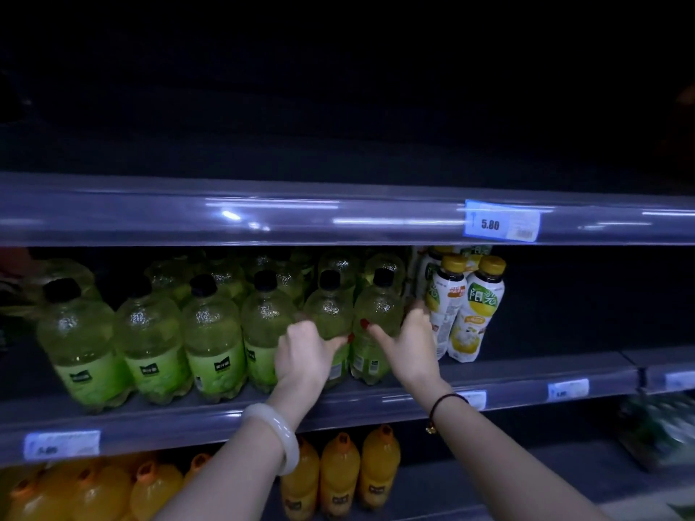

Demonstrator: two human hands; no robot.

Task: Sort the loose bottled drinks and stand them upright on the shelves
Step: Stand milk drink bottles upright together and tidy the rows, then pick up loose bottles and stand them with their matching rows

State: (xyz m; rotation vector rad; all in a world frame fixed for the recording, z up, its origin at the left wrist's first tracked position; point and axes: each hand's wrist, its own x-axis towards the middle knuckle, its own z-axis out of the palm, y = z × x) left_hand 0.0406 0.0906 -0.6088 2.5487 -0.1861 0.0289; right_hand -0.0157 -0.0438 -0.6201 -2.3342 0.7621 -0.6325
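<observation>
Dim shelf [526,381], squaring the green row [150,332]
My left hand [301,355] curls round one green bottle [329,314], my right hand [410,347] round its neighbour [378,314], to stand both straight

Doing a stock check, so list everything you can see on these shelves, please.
green bottles: six in front, more behind, pale green with black caps, middle shelf
white bottles: at least three, white with yellow caps, right of the green ones
orange bottles: several, orange, bottom shelf
price tags: five, blue-edged, shelf rails
green item: one, blurred, lower right
bracelet: one, white, left wrist
wrist cord: one, dark, right wrist
left hand: fingers round the fifth green bottle from the left
right hand: fingers round the sixth
</observation>
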